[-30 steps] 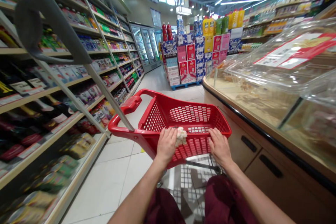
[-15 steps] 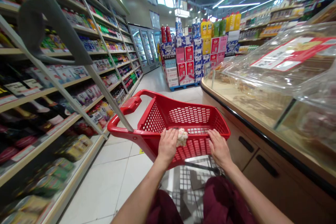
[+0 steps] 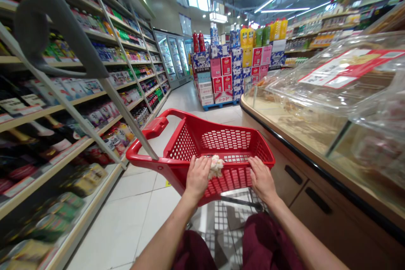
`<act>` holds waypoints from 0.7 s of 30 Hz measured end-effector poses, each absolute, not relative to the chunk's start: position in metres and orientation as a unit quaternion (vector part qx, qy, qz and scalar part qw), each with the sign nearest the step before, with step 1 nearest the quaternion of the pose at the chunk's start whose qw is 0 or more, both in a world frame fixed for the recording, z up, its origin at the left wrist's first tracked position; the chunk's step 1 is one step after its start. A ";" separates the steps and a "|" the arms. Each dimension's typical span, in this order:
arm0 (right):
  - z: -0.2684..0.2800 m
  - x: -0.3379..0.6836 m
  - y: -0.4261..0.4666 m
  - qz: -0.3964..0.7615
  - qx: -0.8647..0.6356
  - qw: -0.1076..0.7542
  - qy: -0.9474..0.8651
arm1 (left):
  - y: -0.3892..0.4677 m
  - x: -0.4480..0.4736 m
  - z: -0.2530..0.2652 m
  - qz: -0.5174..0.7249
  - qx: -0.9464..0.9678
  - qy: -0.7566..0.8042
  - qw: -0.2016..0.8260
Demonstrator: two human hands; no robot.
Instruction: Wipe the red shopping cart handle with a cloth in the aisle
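A red plastic shopping cart [image 3: 179, 162] stands side-on in front of me, its perforated basket open at the top. My left hand [image 3: 198, 179] rests on the near rim, fingers closed over a crumpled whitish cloth [image 3: 216, 166] that bulges out beside them. Most of what lies under the palm is hidden. Farther right along the same rim, my right hand [image 3: 263, 180] curls its fingers over the edge, close to the basket's corner. Nothing else shows inside the basket.
Shelves of bottles and cans [image 3: 76, 206] line the left side. A grey handle on a pole [image 3: 120, 107] rises at the left. To the right runs a glass-edged counter [image 3: 284, 145] with clear food boxes [image 3: 344, 76]. Stacked drink cartons [image 3: 218, 76] stand ahead.
The whole view has shifted slightly, and the cart sits a little farther left. My left hand and the cloth have slid slightly left along the rim. The right hand keeps its place on the rim.
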State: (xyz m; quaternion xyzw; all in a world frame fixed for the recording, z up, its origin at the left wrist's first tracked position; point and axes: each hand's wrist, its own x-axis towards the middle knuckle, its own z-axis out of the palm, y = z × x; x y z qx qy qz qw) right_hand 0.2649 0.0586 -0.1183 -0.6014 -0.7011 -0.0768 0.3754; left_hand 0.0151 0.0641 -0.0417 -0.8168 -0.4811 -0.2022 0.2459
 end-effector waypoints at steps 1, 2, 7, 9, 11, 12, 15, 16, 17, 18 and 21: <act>-0.118 0.266 0.059 -0.077 -0.602 0.377 -0.700 | 0.063 0.009 -0.038 -0.205 -0.812 -0.488 0.247; -0.119 0.266 0.059 -0.077 -0.603 0.379 -0.698 | 0.062 -0.002 -0.034 -0.209 -0.802 -0.500 0.252; -0.121 0.258 0.056 -0.078 -0.612 0.399 -0.678 | 0.056 -0.035 -0.025 -0.227 -0.756 -0.544 0.286; -0.120 0.257 0.055 -0.076 -0.612 0.396 -0.681 | 0.058 -0.014 -0.036 -0.225 -0.772 -0.527 0.274; -0.118 0.260 0.055 -0.075 -0.606 0.385 -0.692 | 0.062 0.013 -0.046 -0.219 -0.800 -0.496 0.256; -0.117 0.262 0.056 -0.075 -0.603 0.381 -0.697 | 0.064 0.022 -0.049 -0.215 -0.812 -0.481 0.250; -0.115 0.266 0.057 -0.079 -0.604 0.376 -0.698 | 0.065 0.018 -0.044 -0.209 -0.819 -0.469 0.255; -0.115 0.266 0.057 -0.080 -0.606 0.376 -0.696 | 0.063 0.006 -0.039 -0.209 -0.813 -0.476 0.263; -0.116 0.265 0.057 -0.081 -0.609 0.378 -0.693 | 0.062 -0.006 -0.034 -0.213 -0.802 -0.487 0.273; -0.117 0.263 0.056 -0.082 -0.611 0.381 -0.689 | 0.060 -0.017 -0.030 -0.216 -0.790 -0.500 0.280; -0.120 0.258 0.055 -0.089 -0.619 0.394 -0.674 | 0.058 -0.024 -0.029 -0.221 -0.772 -0.522 0.286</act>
